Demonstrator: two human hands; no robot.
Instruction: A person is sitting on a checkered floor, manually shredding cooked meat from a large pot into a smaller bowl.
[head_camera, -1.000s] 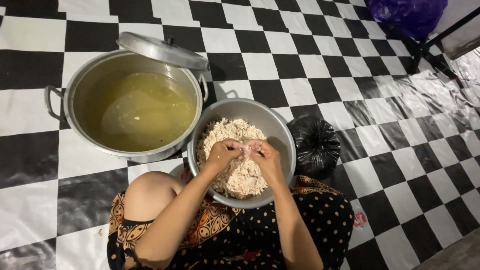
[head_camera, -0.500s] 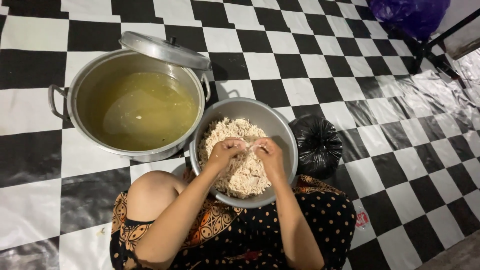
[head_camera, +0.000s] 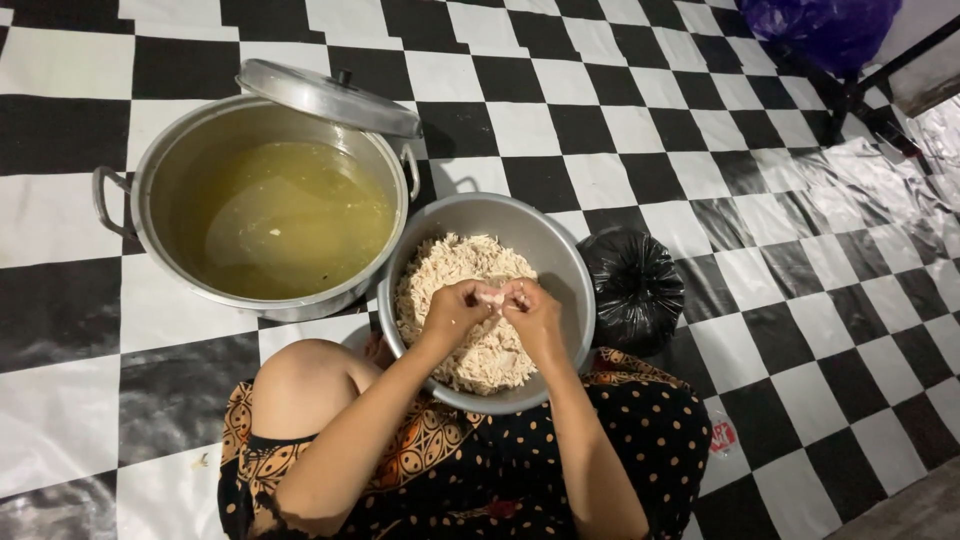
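Observation:
A round metal bowl (head_camera: 556, 250) sits on the floor in front of my lap, heaped with pale shredded meat (head_camera: 450, 270). My left hand (head_camera: 455, 308) and my right hand (head_camera: 532, 308) meet over the bowl's middle. Between their fingertips they pinch a small pinkish piece of meat (head_camera: 491, 296). Both forearms reach in from the bottom of the view, over a dark patterned skirt with orange dots. My bare knee (head_camera: 298, 378) rests to the left of the bowl.
A large metal pot (head_camera: 150, 180) of yellowish broth stands at the left, its lid (head_camera: 325, 96) leaning on the far rim. A tied black plastic bag (head_camera: 634, 285) lies right of the bowl. The floor is black-and-white checkered, with a purple bag (head_camera: 820, 30) at top right.
The hands have stayed over the bowl, working the same piece of meat with small finger movements. The view has shifted slightly.

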